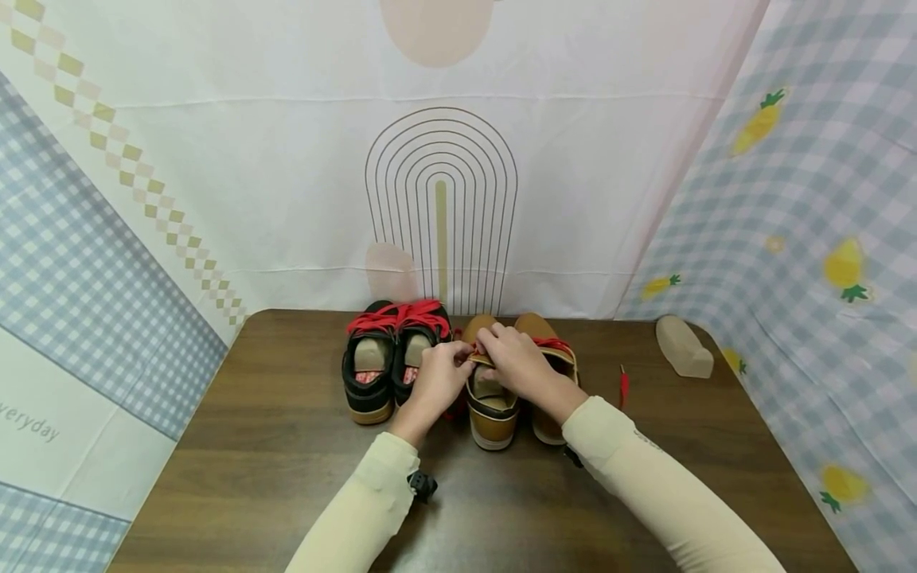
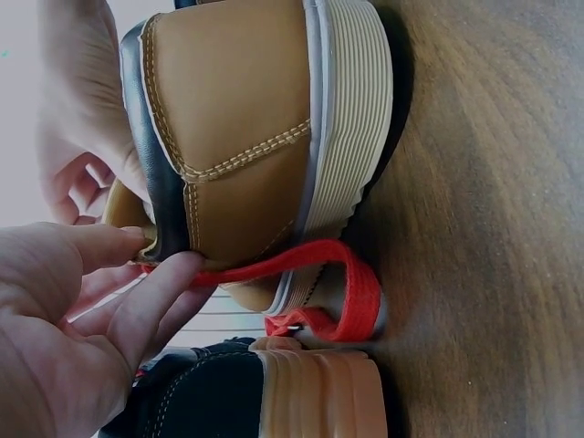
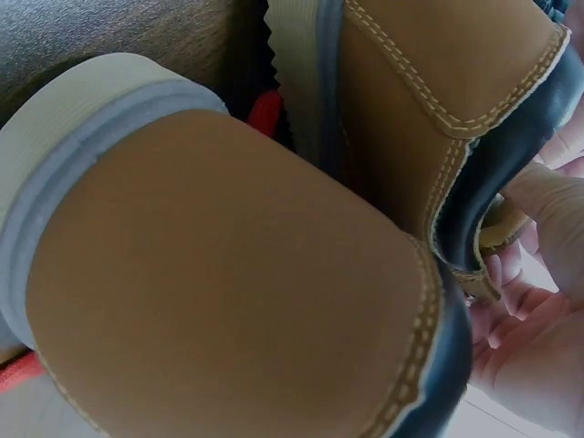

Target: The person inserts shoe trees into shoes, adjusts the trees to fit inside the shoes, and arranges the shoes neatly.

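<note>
Two tan shoes with dark collars and red laces stand side by side. At the front opening of the left one, both hands meet. My left hand pinches the red shoelace against the eyelet edge; its loose length hangs beside the sole in the left wrist view. My right hand grips the same shoe's eyelet flap, fingers curled over it and thumb inside the opening. The lace between the fingertips is mostly hidden. The other tan shoe fills much of the right wrist view, below my right forearm in the head view.
A pair of black shoes with red laces stands just left of the tan pair. A red lace end lies on the wooden table to the right. One beige shoe form rests at the back right corner. Patterned cloth hangs behind.
</note>
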`<action>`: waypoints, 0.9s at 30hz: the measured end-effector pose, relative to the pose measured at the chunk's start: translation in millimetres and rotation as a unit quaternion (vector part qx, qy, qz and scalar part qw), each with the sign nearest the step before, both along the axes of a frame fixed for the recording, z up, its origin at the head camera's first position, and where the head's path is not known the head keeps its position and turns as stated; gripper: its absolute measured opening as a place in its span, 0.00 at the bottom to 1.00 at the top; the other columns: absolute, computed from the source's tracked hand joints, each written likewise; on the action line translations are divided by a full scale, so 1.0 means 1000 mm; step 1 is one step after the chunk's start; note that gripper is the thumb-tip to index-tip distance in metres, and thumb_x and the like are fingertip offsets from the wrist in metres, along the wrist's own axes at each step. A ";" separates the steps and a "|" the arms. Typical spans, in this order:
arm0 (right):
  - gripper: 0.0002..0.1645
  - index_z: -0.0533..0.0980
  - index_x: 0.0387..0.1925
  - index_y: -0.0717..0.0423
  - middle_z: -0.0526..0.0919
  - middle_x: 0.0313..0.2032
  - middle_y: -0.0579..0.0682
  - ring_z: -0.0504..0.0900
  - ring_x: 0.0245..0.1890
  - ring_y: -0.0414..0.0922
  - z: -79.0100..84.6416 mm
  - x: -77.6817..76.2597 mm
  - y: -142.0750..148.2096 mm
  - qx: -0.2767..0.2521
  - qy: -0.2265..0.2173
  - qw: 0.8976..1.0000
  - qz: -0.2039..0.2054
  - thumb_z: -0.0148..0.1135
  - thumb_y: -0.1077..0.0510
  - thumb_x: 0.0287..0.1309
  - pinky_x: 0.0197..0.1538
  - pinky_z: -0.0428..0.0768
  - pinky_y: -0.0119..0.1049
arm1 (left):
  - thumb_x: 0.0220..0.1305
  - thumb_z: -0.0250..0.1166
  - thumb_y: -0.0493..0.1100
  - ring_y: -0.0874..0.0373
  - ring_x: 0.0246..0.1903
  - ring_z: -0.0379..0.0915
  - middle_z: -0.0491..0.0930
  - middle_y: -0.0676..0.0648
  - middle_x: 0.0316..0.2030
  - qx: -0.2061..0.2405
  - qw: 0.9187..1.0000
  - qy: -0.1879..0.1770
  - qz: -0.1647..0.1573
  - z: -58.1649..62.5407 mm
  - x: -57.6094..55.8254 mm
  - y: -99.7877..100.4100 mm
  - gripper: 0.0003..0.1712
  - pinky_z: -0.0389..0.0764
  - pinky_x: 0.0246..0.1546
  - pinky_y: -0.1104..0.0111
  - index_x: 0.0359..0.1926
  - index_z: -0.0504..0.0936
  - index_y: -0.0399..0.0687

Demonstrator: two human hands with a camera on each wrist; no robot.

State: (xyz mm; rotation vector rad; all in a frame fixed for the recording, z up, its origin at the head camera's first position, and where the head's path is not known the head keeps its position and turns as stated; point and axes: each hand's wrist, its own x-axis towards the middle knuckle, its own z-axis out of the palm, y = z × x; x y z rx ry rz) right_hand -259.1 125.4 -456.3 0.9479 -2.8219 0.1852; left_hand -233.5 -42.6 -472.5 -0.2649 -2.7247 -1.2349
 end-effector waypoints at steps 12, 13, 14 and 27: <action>0.30 0.70 0.39 0.52 0.74 0.36 0.49 0.77 0.35 0.50 -0.001 -0.002 0.002 0.001 -0.008 1.000 0.016 0.85 0.52 0.45 0.34 0.75 0.45 | 0.65 0.71 0.37 0.56 0.38 0.84 0.89 0.48 0.37 -0.004 1.000 0.005 -0.001 0.000 0.001 -0.001 0.08 0.85 0.38 0.63 0.44 0.90 0.47; 0.30 0.70 0.39 0.52 0.74 0.36 0.49 0.77 0.36 0.50 0.000 -0.002 0.003 0.004 -0.015 1.000 0.018 0.85 0.52 0.45 0.35 0.76 0.45 | 0.65 0.71 0.37 0.56 0.38 0.84 0.89 0.48 0.37 -0.003 1.000 0.003 0.000 0.000 0.001 -0.001 0.08 0.85 0.38 0.63 0.45 0.90 0.47; 0.30 0.69 0.39 0.52 0.74 0.36 0.49 0.77 0.36 0.50 0.001 -0.002 0.003 0.007 -0.020 1.000 0.019 0.85 0.53 0.45 0.35 0.76 0.46 | 0.65 0.71 0.37 0.56 0.38 0.85 0.89 0.48 0.37 -0.003 1.000 0.003 0.000 0.000 0.000 -0.001 0.08 0.85 0.38 0.63 0.45 0.90 0.47; 0.32 0.70 0.45 0.54 0.76 0.40 0.53 0.76 0.37 0.52 -0.005 -0.001 -0.001 0.059 0.014 0.998 0.004 0.84 0.51 0.47 0.34 0.73 0.43 | 0.65 0.70 0.35 0.56 0.37 0.84 0.89 0.48 0.36 -0.011 1.000 0.016 -0.007 0.000 0.000 0.000 0.08 0.85 0.38 0.62 0.44 0.90 0.47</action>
